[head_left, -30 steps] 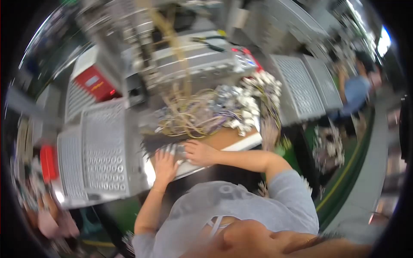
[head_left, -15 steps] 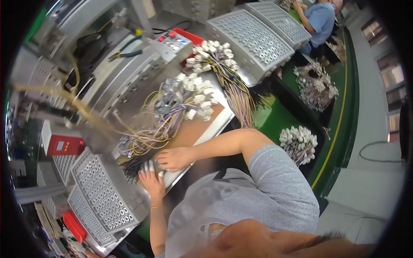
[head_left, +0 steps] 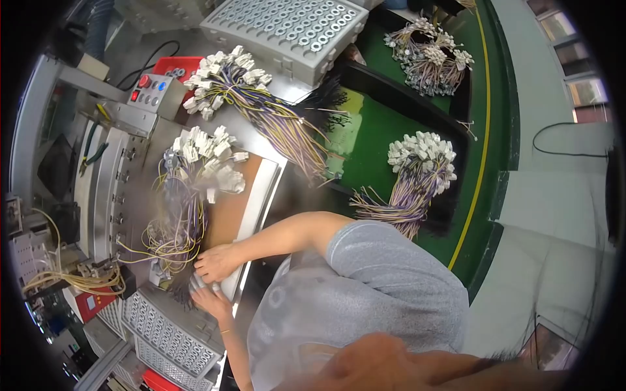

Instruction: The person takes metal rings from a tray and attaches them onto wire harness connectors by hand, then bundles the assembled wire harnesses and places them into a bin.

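Note:
A loose bundle of yellow, purple and grey wires (head_left: 186, 225) with white connectors (head_left: 210, 159) lies on the bench in front of me. At its near end, beside the dark wire tips (head_left: 179, 289), my two hands meet. White covers sit on some fingertips of my left hand (head_left: 212, 300); its fingers are closed together next to those tips. Just above it, my right hand (head_left: 219, 262) has its fingers bent inward at the wires' edge. What either hand has between its fingers is hidden.
Another connector bundle (head_left: 274, 124) lies farther back, by a grey block with rows of round holes (head_left: 287, 32). Similar blocks (head_left: 171, 326) stand at left. Pliers (head_left: 91, 153) and a button box (head_left: 156, 94) are behind. More bundles (head_left: 420, 163) lie on the green surface at right.
The whole view has swung, so the bench and its things sit farther left. My hands stay together at the wire ends; my right fingers look more bent.

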Action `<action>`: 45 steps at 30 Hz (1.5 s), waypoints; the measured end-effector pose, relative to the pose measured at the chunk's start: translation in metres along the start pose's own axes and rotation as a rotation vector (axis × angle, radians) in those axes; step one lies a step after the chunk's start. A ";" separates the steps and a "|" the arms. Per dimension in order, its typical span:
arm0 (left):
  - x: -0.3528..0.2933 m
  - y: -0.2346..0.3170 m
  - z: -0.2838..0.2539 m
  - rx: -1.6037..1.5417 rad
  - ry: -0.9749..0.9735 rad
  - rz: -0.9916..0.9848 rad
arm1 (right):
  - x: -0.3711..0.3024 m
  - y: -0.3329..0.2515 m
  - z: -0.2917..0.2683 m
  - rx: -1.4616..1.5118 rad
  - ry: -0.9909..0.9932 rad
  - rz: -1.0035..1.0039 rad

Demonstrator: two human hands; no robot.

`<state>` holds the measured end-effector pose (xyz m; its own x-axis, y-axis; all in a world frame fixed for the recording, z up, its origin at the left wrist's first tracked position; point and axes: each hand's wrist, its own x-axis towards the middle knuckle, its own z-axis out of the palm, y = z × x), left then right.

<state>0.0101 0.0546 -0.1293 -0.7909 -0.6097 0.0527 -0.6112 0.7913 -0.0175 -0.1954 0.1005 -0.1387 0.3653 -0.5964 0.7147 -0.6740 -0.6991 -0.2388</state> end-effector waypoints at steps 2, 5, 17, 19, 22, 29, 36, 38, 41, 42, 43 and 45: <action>-0.010 -0.007 0.000 0.049 -0.031 -0.027 | 0.007 -0.001 0.007 0.082 0.003 -0.007; 0.000 0.007 -0.004 -0.106 0.018 -0.009 | 0.002 0.002 0.000 0.153 -0.014 0.030; 0.009 0.010 -0.051 -0.255 0.027 -0.052 | 0.028 -0.004 -0.009 0.133 -0.250 0.178; 0.007 0.005 -0.047 -0.273 0.041 -0.051 | 0.030 -0.005 -0.008 0.108 -0.275 0.163; 0.005 0.001 -0.048 -0.310 0.133 -0.043 | 0.035 -0.006 -0.008 0.089 -0.348 0.162; 0.003 -0.003 -0.046 -0.389 0.084 -0.080 | 0.038 -0.006 -0.007 0.061 -0.420 0.168; 0.006 -0.007 -0.050 -0.404 0.152 -0.068 | 0.040 -0.006 -0.006 0.065 -0.433 0.168; 0.006 -0.005 -0.050 -0.410 0.170 -0.070 | 0.040 -0.007 -0.008 0.050 -0.440 0.167; 0.005 -0.006 -0.044 -0.404 0.117 -0.069 | 0.042 -0.007 -0.008 0.049 -0.444 0.167; 0.005 -0.005 -0.044 -0.403 0.118 -0.064 | 0.041 -0.008 -0.009 0.046 -0.442 0.170; 0.005 -0.005 -0.044 -0.402 0.135 -0.062 | 0.040 -0.007 -0.009 0.045 -0.442 0.169; 0.007 -0.004 -0.045 -0.397 0.154 -0.055 | 0.041 -0.007 -0.012 0.039 -0.437 0.169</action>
<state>0.0086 0.0495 -0.0838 -0.7252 -0.6612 0.1922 -0.5689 0.7326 0.3737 -0.1832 0.0856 -0.1003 0.4943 -0.8075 0.3219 -0.7256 -0.5872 -0.3587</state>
